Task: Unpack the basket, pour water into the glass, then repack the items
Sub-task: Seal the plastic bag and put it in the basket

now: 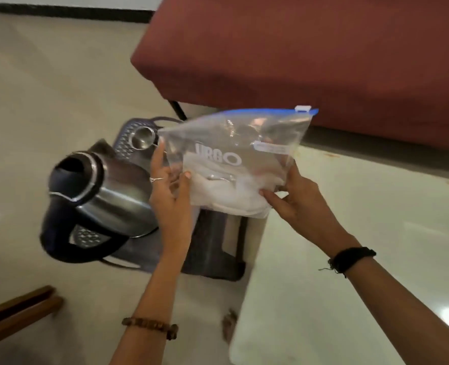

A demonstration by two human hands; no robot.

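Two hands: both work at once, held above the floor and the dark basket (215, 248), with a beaded bracelet on the left wrist and a dark band on the right.
Left hand (169, 196): its fingers (186, 177) are closed on the lower left edge of the zip bag (234, 164), thumb pressed on the front face.
Right hand (294, 201): fingers pinch the bag's lower right corner, so the bag hangs in the air between both hands, tilted, zip edge uppermost.
Zip bag: clear plastic with a blue slider strip and white lettering; something white and soft-looking lies folded inside, with a small metal piece I cannot identify.
Handling: judged light, limp and slippery; the film will sag and slide if pinched thinly, so the better hold is across the padded contents or along the stiff zip strip.
Kettle (99, 196): steel with a dark handle, lid open, lying tilted over the basket's left side; likely heavy if filled, best taken by the handle.
Steel cup (141, 138): sits just beyond the kettle, at the basket's far end.
Bench (363, 233): pale, glossy surface to the right of the basket, nothing on the visible part.
Farthest: a maroon cushioned seat (297, 48) above the bag.
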